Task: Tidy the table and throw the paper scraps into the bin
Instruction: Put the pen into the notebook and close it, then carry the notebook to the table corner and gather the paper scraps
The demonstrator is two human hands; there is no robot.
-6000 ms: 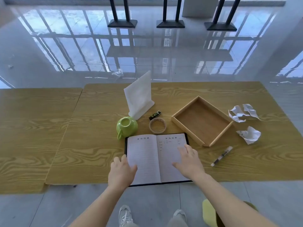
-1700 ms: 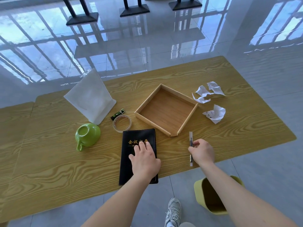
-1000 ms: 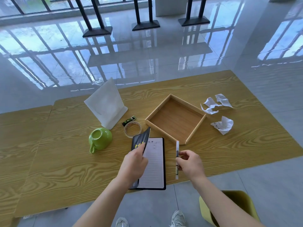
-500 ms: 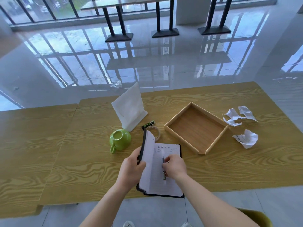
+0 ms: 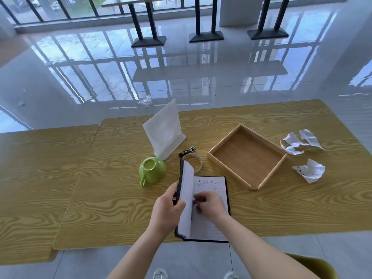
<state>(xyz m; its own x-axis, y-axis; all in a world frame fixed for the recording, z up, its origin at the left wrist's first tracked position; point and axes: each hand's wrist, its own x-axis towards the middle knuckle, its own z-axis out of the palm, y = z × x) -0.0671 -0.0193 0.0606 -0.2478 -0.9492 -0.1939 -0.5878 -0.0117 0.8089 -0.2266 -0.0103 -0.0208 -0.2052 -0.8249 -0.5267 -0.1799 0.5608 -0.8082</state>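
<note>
Yellow wood-grain bench (image 5: 261,208), matt; shallow square wooden tray (image 5: 216,158), smooth; glossy green ceramic cup (image 5: 152,170); crumpled white paper scraps (image 5: 310,170); glossy tiled floor (image 5: 201,77).

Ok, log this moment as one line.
left hand: holding notebook cover up | right hand: on open page, pen not visible | paper scraps: on table | tray: empty

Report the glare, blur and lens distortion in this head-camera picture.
Head view: strong window glare and railing reflections on the glossy floor; wide-angle bending curves the table edges and the frame's sides; the right hand on the notebook page is smeared by motion, its fingers indistinct, while the left hand, green cup and paper scraps stay sharp; light is soft, shadows faint.
</note>
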